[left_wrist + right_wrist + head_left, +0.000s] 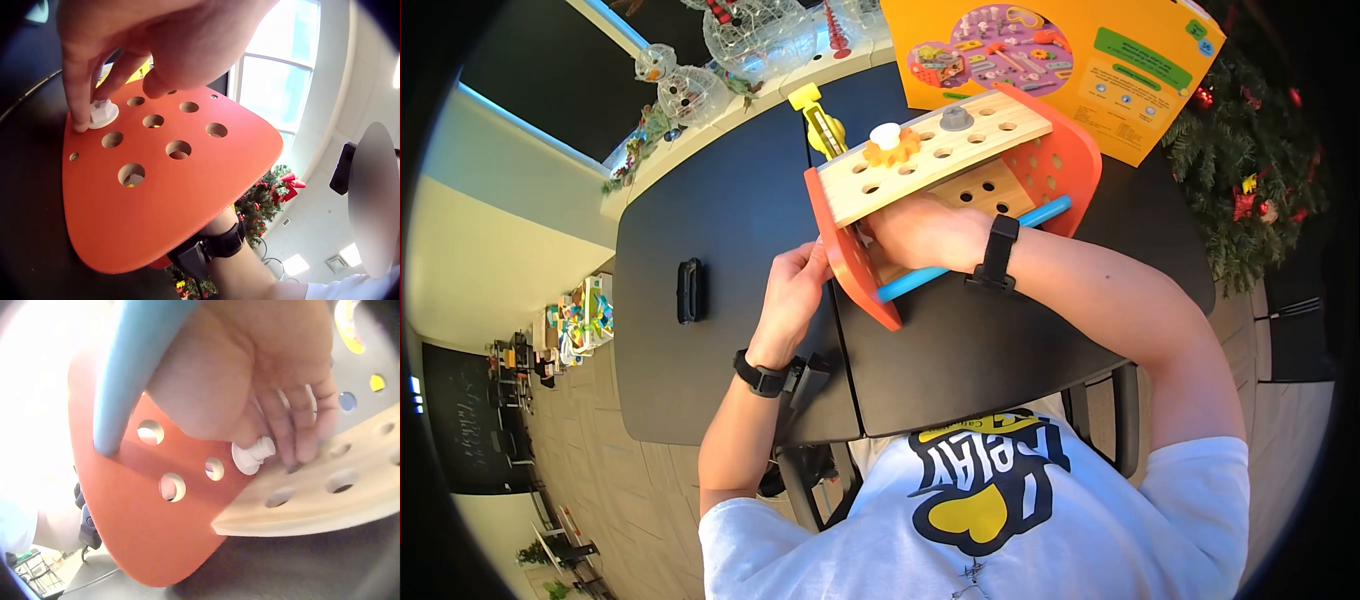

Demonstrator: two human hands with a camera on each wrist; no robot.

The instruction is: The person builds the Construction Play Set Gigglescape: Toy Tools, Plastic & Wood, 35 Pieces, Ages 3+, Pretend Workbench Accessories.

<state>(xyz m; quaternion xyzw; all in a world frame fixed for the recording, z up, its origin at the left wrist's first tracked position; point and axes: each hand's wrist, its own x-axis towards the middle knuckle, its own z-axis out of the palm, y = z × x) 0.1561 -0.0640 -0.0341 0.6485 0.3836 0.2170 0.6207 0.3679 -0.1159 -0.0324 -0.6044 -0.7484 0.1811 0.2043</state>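
Observation:
The wooden toy workbench has a red side panel (206, 169) with round holes. Outside that panel, my left hand (793, 285) pinches a white round piece (105, 115) at one hole, its fingertips against the panel. My right hand (925, 232) reaches under the perforated top board (950, 145). On the panel's inner face, its thumb and index finger hold a white threaded screw (255, 455), partly covered by them; its other fingers extend beside the lower wooden board (312, 484). An orange gear (892, 150) with a white cap and a grey nut (956, 118) sit on top.
A blue rod (915, 284) spans the workbench's near side. Behind stand a yellow toy piece (824, 128) and an orange box (1120, 70). A black case (690, 290) lies left on the dark table (740, 375). A decorated tree (1245, 170) is at right.

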